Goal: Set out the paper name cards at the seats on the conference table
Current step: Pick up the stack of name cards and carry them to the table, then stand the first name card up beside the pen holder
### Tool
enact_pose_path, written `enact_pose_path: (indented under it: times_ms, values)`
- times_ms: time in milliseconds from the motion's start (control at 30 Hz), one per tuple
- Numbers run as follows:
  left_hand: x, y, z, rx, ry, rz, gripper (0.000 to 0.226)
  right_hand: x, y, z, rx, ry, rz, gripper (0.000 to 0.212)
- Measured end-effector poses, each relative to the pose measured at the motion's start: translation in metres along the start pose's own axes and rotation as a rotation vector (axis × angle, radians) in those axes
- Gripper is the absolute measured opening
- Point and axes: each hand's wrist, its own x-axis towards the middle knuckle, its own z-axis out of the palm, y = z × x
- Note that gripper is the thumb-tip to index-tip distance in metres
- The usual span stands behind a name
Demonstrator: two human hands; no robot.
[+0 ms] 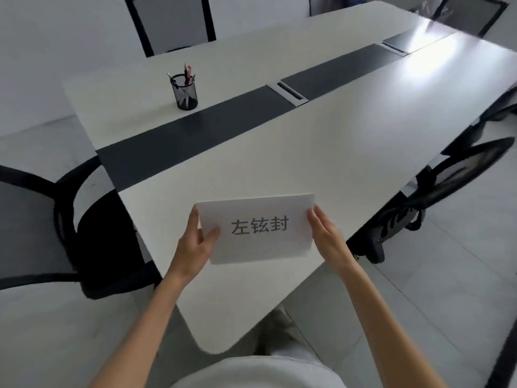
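Note:
A white paper name card (260, 242) with three dark printed characters is held over the near corner of the white conference table (335, 152). My left hand (195, 242) grips its left edge, thumb on the front face. My right hand (324, 233) holds the right edge with the fingers along the side. The card faces me, and a second layer of paper shows along its top and right edges. No other name card is visible on the table.
A black mesh pen holder (186, 92) with pens stands at the far left, beside the dark centre strip (173, 152) with metal cable hatches (288, 92). Black mesh chairs stand at the left (42, 219), right (436, 191) and far side (170, 23).

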Motion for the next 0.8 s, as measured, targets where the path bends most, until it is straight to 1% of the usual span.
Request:
enact_pose_path:
  times_ms: [100, 167, 267, 400, 533, 633, 700, 800]
  values:
    - [0.032, 0.009, 0.017, 0.002, 0.121, -0.078, 0.066, 0.068, -0.004, -0.015, -0.013, -0.116, -0.004, 0.042]
    - [0.056, 0.011, 0.024, 0.009, 0.167, -0.121, 0.071, 0.11, -0.006, -0.02, -0.039, -0.183, -0.016, 0.048]
    - [0.092, 0.012, 0.032, 0.023, 0.187, -0.152, 0.073, 0.16, -0.003, -0.024, -0.038, -0.242, -0.012, 0.055]
    - [0.135, 0.01, 0.042, 0.042, 0.187, -0.181, 0.074, 0.206, 0.023, -0.03, 0.013, -0.285, 0.005, 0.046]
    - [0.152, 0.012, 0.056, 0.073, 0.168, -0.23, 0.061, 0.218, 0.034, -0.037, 0.039, -0.256, 0.043, 0.051]
    - [0.155, 0.01, 0.063, 0.079, 0.19, -0.231, 0.054, 0.221, 0.03, -0.04, -0.016, -0.237, 0.051, 0.058]
    - [0.154, 0.01, 0.065, 0.106, 0.204, -0.226, 0.052, 0.223, 0.026, -0.042, -0.092, -0.243, 0.021, 0.057]
    - [0.153, 0.012, 0.058, 0.204, 0.195, -0.193, 0.049, 0.229, 0.021, -0.053, -0.302, -0.297, -0.024, 0.046]
